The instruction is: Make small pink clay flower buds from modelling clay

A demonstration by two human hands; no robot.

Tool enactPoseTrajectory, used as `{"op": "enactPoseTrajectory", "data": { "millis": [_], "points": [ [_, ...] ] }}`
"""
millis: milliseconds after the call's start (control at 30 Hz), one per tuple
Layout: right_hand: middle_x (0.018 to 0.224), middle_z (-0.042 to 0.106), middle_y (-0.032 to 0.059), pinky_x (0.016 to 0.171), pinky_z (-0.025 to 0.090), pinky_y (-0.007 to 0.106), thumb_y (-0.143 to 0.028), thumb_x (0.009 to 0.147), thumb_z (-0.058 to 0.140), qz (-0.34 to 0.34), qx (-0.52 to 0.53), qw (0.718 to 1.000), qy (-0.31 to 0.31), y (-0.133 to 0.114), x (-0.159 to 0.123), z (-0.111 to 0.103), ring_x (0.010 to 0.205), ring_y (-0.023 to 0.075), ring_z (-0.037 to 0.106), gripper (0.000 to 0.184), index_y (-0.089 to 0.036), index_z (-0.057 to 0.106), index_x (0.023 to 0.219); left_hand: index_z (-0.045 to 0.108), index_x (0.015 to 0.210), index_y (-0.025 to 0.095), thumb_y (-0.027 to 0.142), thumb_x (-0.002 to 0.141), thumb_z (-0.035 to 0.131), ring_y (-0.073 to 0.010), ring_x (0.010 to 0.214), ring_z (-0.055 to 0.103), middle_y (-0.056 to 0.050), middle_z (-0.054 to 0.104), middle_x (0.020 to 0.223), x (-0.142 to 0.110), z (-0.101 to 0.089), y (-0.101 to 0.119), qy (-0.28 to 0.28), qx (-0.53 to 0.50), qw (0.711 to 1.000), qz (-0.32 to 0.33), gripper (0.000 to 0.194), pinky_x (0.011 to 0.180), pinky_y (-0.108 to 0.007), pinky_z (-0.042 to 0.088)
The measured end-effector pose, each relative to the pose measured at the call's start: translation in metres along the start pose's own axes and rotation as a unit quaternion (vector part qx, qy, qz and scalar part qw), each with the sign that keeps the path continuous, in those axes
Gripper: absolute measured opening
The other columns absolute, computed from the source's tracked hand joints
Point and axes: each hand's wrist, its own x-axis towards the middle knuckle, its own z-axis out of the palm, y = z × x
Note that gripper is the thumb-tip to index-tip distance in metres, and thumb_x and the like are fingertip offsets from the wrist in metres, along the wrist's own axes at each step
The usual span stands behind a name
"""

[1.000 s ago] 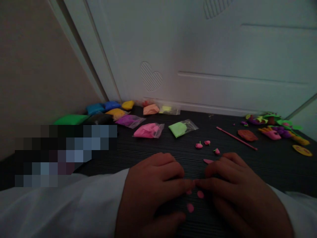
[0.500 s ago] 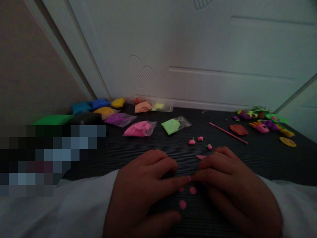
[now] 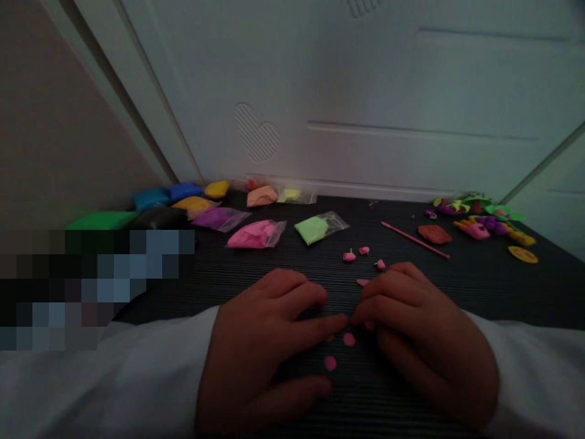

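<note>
Pink discs, head view: two discs lie fully visible on the black counter, between the hands; a third is partly hidden under the left index finger, a fourth partly covered by the right hand.
Left hand: index extended, thumb spread well apart, other fingers loosely curled; no grasped item visible.
Right hand: fingers bent, tips near the left index tip; contact and hold cannot be told.
Pointed pink piece: tip visible, remainder hidden by the right hand.
Pixelated area: obscures the left side, including part of the black packet.
Low light: details of the coloured figures at far right are indistinct.
Change from earlier frame: pink at the left index tip no longer distinct; more of the disc beside the right hand shows.
</note>
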Motion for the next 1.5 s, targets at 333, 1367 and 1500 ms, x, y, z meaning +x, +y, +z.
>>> {"op": "enactPoseTrajectory", "data": {
  "millis": [333,1367,1500],
  "points": [
    [0.083,0.056,0.0042,0.074,0.031,0.038,-0.006,0.07,0.042,-0.003,-0.006,1.0,0.007,0.0002,0.0001,0.0006,0.077,0.0184,0.049,0.023,-0.018,0.056,0.083,0.046,0.12,0.023,0.042,0.071,0.056,-0.0246,0.093,0.04,-0.006,0.048,0.107,0.0004,-0.0009,-0.0019,-0.004,-0.001,1.0,0.012,0.053,0.081,-0.043,0.035],
    [0.084,0.055,0.0013,0.076,0.029,0.038,-0.002,0.07,0.044,0.011,0.025,0.999,0.026,-0.0022,-0.0001,0.0029,0.078,0.0169,0.048,0.029,-0.021,0.056,0.088,0.051,0.113,0.022,0.043,0.072,0.056,-0.0251,0.094,0.04,-0.007,0.048,0.105,-0.0014,-0.0017,-0.0028,0.015,-0.014,1.0,0.019,0.046,0.082,-0.042,0.036],
    [0.082,0.055,0.0011,0.077,0.029,0.039,-0.004,0.07,0.044,0.004,0.012,1.0,0.016,-0.0015,-0.0003,0.0019,0.077,0.0171,0.048,0.026,-0.021,0.056,0.086,0.05,0.114,0.022,0.042,0.072,0.057,-0.0244,0.095,0.04,-0.005,0.048,0.107,-0.0011,-0.0014,-0.0026,0.022,-0.016,0.999,0.021,0.047,0.083,-0.041,0.035]
  ]
}}
